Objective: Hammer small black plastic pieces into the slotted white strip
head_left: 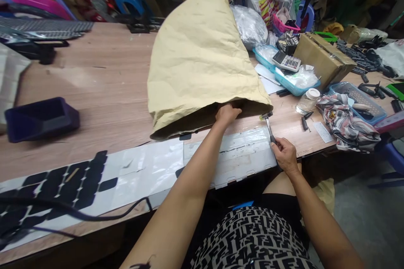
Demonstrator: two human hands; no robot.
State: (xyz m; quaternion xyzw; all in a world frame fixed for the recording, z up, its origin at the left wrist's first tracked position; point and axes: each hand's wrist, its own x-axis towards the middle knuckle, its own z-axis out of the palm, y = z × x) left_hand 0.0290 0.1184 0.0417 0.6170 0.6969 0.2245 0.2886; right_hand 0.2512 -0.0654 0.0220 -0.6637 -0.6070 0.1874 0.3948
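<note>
A large cream paper sack [202,59] lies on the table with its dark mouth gaping toward me. My left hand [227,114] is at that mouth, close against the upper rim; most of its fingers are hidden, so I cannot tell whether they grip anything. To the right, my right hand [285,154] is closed around the dark handle of a small hammer [269,129]. The hammer's head, with a yellowish end, points away from me beside the sack's right corner. Under my left forearm runs a pale taped strip [243,149] along the table's front edge.
Rows of black flat pieces [72,180] lie on white sheeting at left, with a black cable [94,217] across. A dark purple bin [41,119] stands farther left. At right are a lidded jar [307,101], a calculator [286,61], blue baskets [293,84], a cardboard box [325,56] and a crumpled cloth [347,124].
</note>
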